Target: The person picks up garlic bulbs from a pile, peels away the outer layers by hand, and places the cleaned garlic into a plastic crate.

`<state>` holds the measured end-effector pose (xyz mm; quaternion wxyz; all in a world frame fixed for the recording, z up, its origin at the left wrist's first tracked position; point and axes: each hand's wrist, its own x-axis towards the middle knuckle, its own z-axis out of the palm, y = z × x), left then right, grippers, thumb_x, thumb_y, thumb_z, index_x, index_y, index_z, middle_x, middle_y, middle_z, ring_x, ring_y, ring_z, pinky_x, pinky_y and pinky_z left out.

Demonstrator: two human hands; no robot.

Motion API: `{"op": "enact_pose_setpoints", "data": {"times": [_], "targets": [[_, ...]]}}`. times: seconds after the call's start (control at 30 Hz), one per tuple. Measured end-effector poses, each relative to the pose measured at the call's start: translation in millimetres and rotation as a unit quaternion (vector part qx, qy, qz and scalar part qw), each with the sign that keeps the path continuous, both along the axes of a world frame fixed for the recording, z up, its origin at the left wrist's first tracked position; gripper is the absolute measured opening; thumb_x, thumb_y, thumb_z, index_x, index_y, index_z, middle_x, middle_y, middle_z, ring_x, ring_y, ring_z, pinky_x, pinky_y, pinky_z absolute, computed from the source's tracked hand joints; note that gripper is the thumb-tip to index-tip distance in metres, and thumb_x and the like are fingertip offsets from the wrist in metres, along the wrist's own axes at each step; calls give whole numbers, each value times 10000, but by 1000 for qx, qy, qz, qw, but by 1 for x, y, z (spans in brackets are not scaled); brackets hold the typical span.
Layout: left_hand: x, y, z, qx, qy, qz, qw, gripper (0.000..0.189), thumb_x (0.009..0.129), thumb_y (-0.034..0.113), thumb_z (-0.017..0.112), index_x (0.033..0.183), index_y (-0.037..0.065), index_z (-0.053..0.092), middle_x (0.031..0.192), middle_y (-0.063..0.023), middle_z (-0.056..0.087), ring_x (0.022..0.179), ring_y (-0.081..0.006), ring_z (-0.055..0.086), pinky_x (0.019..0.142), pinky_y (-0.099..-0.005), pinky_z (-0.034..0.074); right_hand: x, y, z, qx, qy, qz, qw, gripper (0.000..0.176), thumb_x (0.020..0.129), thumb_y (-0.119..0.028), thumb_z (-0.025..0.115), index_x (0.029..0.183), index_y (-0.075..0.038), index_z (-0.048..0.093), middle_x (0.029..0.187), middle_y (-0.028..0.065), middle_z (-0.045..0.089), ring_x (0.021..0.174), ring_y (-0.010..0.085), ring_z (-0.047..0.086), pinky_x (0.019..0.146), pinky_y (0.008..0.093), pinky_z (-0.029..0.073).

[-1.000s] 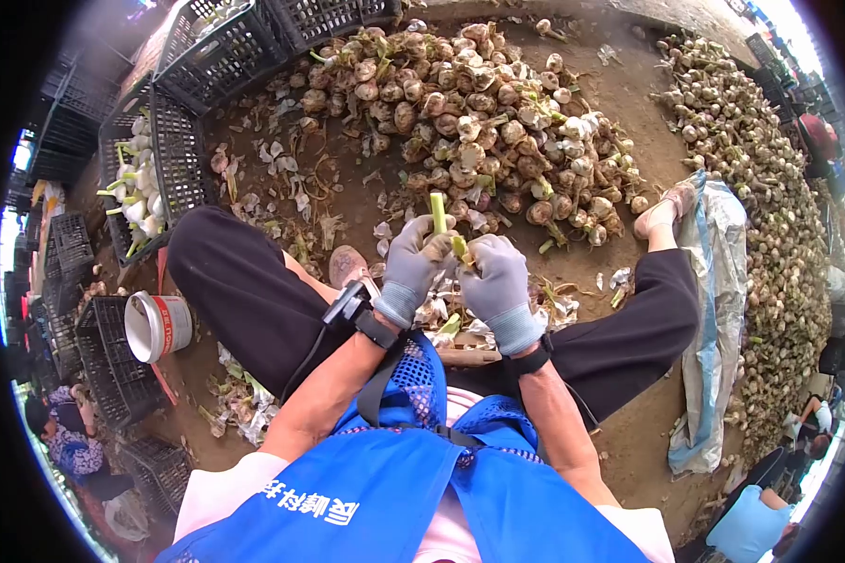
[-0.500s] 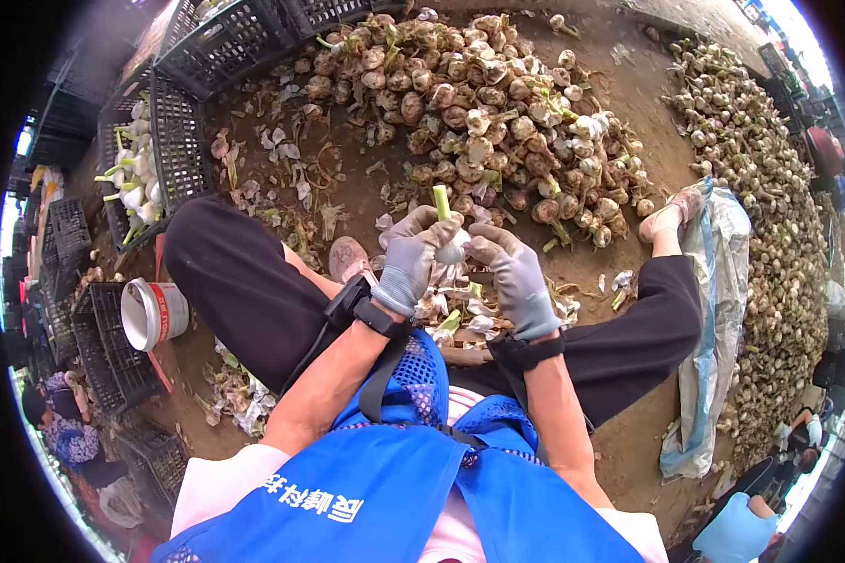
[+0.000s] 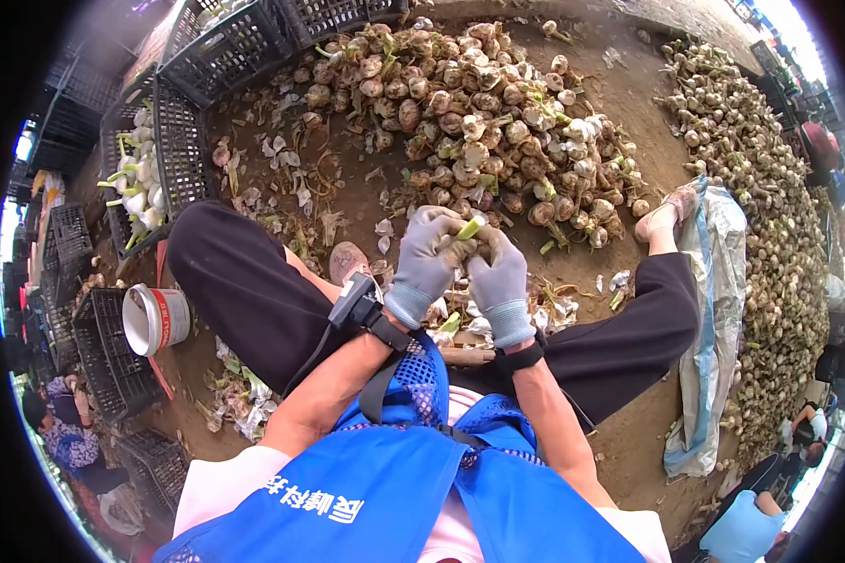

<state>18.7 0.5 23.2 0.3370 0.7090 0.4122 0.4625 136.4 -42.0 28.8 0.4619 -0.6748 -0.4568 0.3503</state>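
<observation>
Both hands wear grey gloves and meet in front of me, closed around one garlic bulb. Its cut green stem [image 3: 472, 227] sticks up between them, tilted to the right; the bulb itself is mostly hidden by the fingers. My left hand [image 3: 429, 258] wraps the bulb from the left. From the right, my right hand [image 3: 498, 280] has its fingers curled against it. Beyond them lies a big heap of unpeeled garlic [image 3: 479, 103] on the ground. Loose garlic skins [image 3: 479, 326] lie below the hands, between my legs.
At the left a black crate [image 3: 180, 141] borders another holding peeled white garlic [image 3: 139, 178]. A white bucket [image 3: 156, 319] stands by my left knee. On the right lie a woven sack [image 3: 709, 328] and a long garlic pile [image 3: 779, 272]. Other people sit at both lower edges.
The stem has tipped from upright to slanting right. My hands have drawn closer together around the bulb, covering its white side, and the right fingers have curled in.
</observation>
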Motion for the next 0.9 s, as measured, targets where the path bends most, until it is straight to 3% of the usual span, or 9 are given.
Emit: {"op": "enact_pose_setpoints", "data": {"times": [0.13,0.23,0.27,0.4,0.53,0.7,0.8,0.87,0.9], "targets": [[-12,-5,4,-421,-378,-67,822,163,860,97,545,953,-29,593,974,-104,603,803,-138,587,721,-250,492,18,2,-35,-92,224,-16,970,305,682,43,529,964,1,638,825,75,644,685,114,582,598,234,473],[-18,0,2,-430,-446,-86,780,233,883,129,494,1005,-56,567,994,-139,604,840,-183,596,755,-299,498,22,-4,-59,-293,162,71,940,262,675,40,528,881,-24,676,748,102,661,715,124,603,647,245,485],[-18,2,4,-437,-484,-83,754,276,893,170,471,1029,-57,553,1009,-156,602,861,-214,598,775,-327,496,22,0,-54,-271,26,227,935,301,693,-19,541,966,-64,658,873,153,663,790,198,628,737,312,491],[-20,9,-10,-499,-587,-21,637,374,915,262,395,1061,-54,530,1047,-196,590,898,-287,597,802,-389,494,13,-5,-15,-46,-400,181,897,654,664,-138,592,1287,-134,392,1105,143,531,993,336,534,779,453,444],[-11,-5,-54,-523,-557,-40,644,287,915,243,432,981,11,588,906,-92,629,785,-184,612,706,-319,519,-11,18,-5,-29,-310,243,919,666,645,-95,591,1274,-60,374,766,123,607,717,317,601,583,420,457],[-27,-3,-100,-507,-544,182,643,277,930,237,423,930,8,580,812,-89,615,728,-192,602,668,-313,509,-46,16,14,-39,-420,430,798,585,668,-6,514,1226,66,356,661,179,592,625,339,589,532,459,435],[-43,14,-110,-439,-620,225,610,268,922,219,424,908,8,588,761,-86,605,639,-200,598,579,-304,517,-48,15,19,-37,-298,469,831,646,648,7,519,1270,28,346,873,204,612,708,334,610,613,406,490],[-40,21,-90,-456,-520,324,646,236,913,194,450,920,1,586,751,-83,604,627,-201,596,576,-299,520,-38,34,-2,-145,159,231,949,663,662,3,510,1301,9,329,1122,188,538,837,307,608,693,377,515],[-35,20,-83,-491,-457,310,674,187,903,153,472,914,6,587,750,-84,607,618,-201,596,569,-314,523,-28,40,-18,-226,363,155,890,669,675,-9,515,1314,9,315,1256,157,436,956,281,568,760,375,511]]}}
